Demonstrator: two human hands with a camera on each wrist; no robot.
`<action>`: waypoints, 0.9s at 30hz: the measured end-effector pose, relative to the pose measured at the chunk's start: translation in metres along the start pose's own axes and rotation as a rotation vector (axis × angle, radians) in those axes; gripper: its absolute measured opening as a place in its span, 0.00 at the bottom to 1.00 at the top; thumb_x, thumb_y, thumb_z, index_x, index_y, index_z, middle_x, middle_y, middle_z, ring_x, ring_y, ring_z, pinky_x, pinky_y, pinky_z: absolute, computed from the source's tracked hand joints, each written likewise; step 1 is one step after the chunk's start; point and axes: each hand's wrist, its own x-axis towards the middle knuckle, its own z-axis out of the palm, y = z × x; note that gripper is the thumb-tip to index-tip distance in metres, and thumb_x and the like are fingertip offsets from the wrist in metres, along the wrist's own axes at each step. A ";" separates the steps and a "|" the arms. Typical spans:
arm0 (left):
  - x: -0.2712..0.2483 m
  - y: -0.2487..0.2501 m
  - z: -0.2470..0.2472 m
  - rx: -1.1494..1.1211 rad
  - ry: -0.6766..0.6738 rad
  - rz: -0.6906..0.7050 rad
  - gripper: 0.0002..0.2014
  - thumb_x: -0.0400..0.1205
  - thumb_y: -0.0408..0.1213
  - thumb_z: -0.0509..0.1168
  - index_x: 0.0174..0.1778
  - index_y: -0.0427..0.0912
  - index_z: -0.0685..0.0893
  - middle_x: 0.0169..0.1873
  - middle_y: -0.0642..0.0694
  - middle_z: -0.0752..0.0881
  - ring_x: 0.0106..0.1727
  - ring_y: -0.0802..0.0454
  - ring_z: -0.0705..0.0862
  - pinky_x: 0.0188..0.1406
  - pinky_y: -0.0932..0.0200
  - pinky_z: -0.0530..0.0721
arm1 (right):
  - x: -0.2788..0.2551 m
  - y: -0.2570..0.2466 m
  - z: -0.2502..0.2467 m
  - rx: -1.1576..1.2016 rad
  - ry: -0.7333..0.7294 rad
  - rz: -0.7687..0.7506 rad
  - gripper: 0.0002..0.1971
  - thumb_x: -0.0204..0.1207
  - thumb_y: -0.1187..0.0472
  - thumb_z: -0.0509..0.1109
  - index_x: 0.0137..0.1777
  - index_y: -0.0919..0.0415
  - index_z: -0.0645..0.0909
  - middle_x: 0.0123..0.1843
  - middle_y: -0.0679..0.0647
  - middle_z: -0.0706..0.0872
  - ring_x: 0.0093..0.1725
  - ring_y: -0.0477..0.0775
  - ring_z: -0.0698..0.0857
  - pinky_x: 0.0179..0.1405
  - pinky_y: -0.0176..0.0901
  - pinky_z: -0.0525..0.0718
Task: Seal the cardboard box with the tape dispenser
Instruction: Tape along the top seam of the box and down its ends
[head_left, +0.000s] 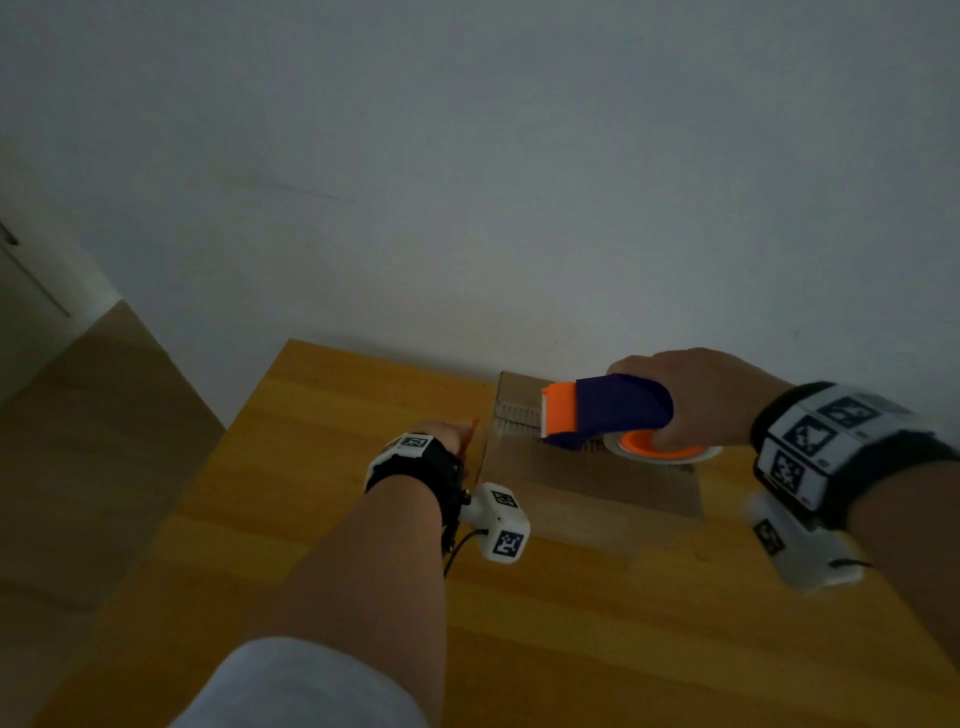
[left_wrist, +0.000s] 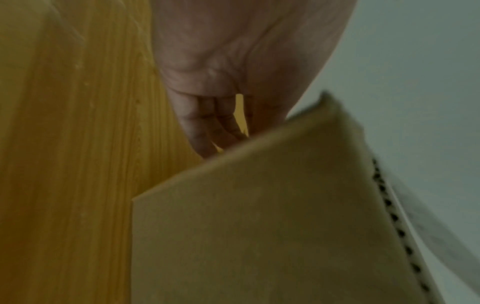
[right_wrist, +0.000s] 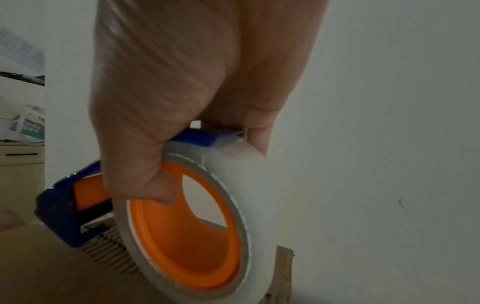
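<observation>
A brown cardboard box (head_left: 597, 486) lies on the wooden table (head_left: 311, 519) against the wall. My right hand (head_left: 696, 400) grips a blue and orange tape dispenser (head_left: 608, 410) with a clear tape roll. The dispenser's front rests on top of the box near its left end. The right wrist view shows my right hand (right_wrist: 205, 144) curled over the roll (right_wrist: 254, 195), thumb in its orange core, with the box (right_wrist: 39, 267) below. My left hand (head_left: 441, 436) is at the box's left side. In the left wrist view my left hand's fingers (left_wrist: 197, 127) reach straight down beside the box (left_wrist: 259, 236).
A pale wall (head_left: 519, 208) rises directly behind the box. The table's left edge drops to a brown floor (head_left: 78, 441). A light cabinet (right_wrist: 20, 160) with a dark handle shows far left in the right wrist view.
</observation>
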 end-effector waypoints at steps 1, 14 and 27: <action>0.000 0.000 0.003 0.096 0.003 -0.019 0.11 0.80 0.48 0.64 0.37 0.45 0.83 0.58 0.39 0.87 0.52 0.43 0.86 0.62 0.49 0.83 | 0.001 0.000 0.001 -0.003 0.000 -0.001 0.23 0.67 0.48 0.75 0.60 0.38 0.71 0.45 0.42 0.85 0.44 0.48 0.83 0.45 0.44 0.83; -0.027 0.029 0.012 -0.013 -0.043 0.118 0.12 0.81 0.48 0.65 0.39 0.43 0.79 0.46 0.42 0.83 0.46 0.47 0.84 0.50 0.55 0.85 | 0.004 0.005 0.006 -0.050 0.007 0.011 0.23 0.68 0.48 0.73 0.63 0.42 0.72 0.46 0.43 0.84 0.44 0.48 0.82 0.43 0.42 0.78; -0.026 0.045 0.009 0.272 0.201 0.255 0.16 0.78 0.47 0.70 0.54 0.43 0.73 0.56 0.40 0.82 0.61 0.38 0.81 0.62 0.48 0.78 | 0.007 -0.011 0.009 0.020 0.088 -0.022 0.32 0.69 0.44 0.72 0.71 0.38 0.62 0.54 0.47 0.83 0.51 0.50 0.82 0.53 0.49 0.83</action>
